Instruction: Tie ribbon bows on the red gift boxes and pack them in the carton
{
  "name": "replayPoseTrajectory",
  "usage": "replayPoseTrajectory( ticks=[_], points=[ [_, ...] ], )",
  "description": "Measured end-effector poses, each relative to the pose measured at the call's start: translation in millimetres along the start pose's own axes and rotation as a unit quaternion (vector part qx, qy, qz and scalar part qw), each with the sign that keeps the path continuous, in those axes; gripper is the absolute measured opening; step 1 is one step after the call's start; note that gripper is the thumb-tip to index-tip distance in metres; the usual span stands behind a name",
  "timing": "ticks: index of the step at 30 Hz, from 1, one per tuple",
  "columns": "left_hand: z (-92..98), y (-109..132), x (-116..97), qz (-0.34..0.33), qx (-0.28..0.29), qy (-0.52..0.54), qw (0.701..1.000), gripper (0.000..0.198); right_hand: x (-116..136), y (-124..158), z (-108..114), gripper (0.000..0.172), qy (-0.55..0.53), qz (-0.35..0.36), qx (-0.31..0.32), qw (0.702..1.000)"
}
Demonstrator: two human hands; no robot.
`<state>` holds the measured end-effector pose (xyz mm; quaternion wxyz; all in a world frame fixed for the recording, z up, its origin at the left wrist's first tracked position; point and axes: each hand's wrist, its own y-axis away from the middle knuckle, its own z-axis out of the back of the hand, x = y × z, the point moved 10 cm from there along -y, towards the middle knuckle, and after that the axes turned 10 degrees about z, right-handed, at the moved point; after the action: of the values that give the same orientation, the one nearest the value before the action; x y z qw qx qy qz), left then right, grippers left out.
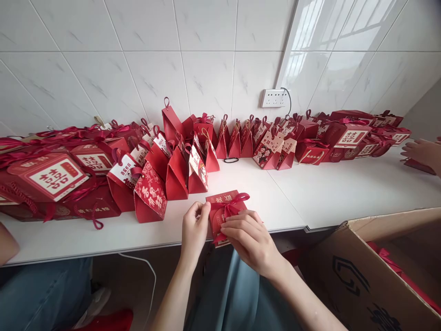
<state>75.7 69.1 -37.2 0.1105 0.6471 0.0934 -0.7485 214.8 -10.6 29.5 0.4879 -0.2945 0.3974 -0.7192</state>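
Observation:
A red gift box (217, 219) with gold lettering and a red ribbon bow (229, 209) sits at the near edge of the white table, tilted toward me. My left hand (195, 226) pinches its left edge between thumb and bent fingers. Over the right side of the box curl the fingers of my right hand (250, 236), covering its lower right part and the ribbon's end there. Just left of the box are triangular red candy boxes, the nearest being a patterned one (150, 195) with a loop on top.
Rectangular red boxes (57, 177) are piled at the left; more boxes (347, 138) line the wall at the right. A cardboard carton (330, 266) stands below the table edge, right. Another person's hand (425, 154) rests at far right; someone's arm (7, 243) shows at left.

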Motion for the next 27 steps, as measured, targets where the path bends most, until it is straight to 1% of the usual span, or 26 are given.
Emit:
replayPoseTrajectory(
  ticks=[2,4,6,7,9,11,13,15,18,20,21,22,23,24,26,27],
  points=[
    [1.5,-1.1,1.3,0.004,-0.005,0.000,1.000,0.033,-2.4,5.5,6.5,0.024,-0.023,0.005,-0.017,1.000],
    [6.0,-1.4,-3.0,-0.002,-0.023,0.000,1.000,0.022,-4.3,9.8,9.4,0.025,-0.038,0.009,-0.020,0.999],
    [8.9,0.5,-18.3,-0.037,-0.038,-0.012,0.999,0.018,-6.1,12.4,10.7,0.026,-0.050,0.007,-0.022,0.998],
    [6.9,2.4,-29.3,-0.064,-0.034,-0.027,0.997,0.019,-6.8,13.0,11.1,0.026,-0.056,0.006,-0.024,0.998],
    [-5.4,6.3,-50.3,-0.115,0.001,-0.073,0.991,0.017,-7.9,12.8,12.0,0.026,-0.066,0.002,-0.032,0.997],
    [-21.4,7.8,-60.3,-0.134,0.045,-0.124,0.982,0.015,-8.1,11.5,12.8,0.027,-0.073,-0.002,-0.039,0.997],
    [-33.9,6.2,-58.6,-0.123,0.078,-0.160,0.976,0.014,-7.3,10.2,14.4,0.028,-0.079,-0.006,-0.044,0.996],
    [-41.6,3.7,-51.2,-0.104,0.103,-0.172,0.974,0.013,-4.3,9.6,18.2,0.028,-0.083,-0.006,-0.049,0.995],
    [-44.5,1.0,-40.6,-0.075,0.122,-0.166,0.976,0.014,1.3,11.0,27.7,0.026,-0.095,-0.008,-0.055,0.994],
    [-43.5,0.8,-38.6,-0.069,0.123,-0.163,0.976,0.014,0.6,14.4,37.8,0.021,-0.109,-0.026,-0.076,0.991],
    [-42.9,1.2,-38.9,-0.069,0.123,-0.163,0.977,0.014,-4.3,17.7,44.3,0.017,-0.108,-0.053,-0.099,0.988],
    [-42.9,1.9,-39.7,-0.072,0.124,-0.164,0.976,0.014,-13.5,22.7,50.0,0.016,-0.099,-0.101,-0.119,0.983],
    [-43.1,2.6,-40.6,-0.075,0.126,-0.165,0.975,0.014,-26.0,29.7,53.3,0.019,-0.082,-0.167,-0.131,0.974],
    [-43.5,3.3,-41.4,-0.078,0.128,-0.166,0.975,0.014,-40.2,38.6,52.7,0.024,-0.064,-0.246,-0.124,0.959],
    [-44.3,4.2,-42.7,-0.083,0.131,-0.169,0.973,0.013,-65.0,58.6,39.3,0.034,-0.053,-0.396,-0.057,0.915],
    [-44.6,4.5,-43.1,-0.085,0.131,-0.169,0.973,0.012,-72.5,66.7,29.9,0.039,-0.065,-0.447,-0.016,0.892]
  ],
)
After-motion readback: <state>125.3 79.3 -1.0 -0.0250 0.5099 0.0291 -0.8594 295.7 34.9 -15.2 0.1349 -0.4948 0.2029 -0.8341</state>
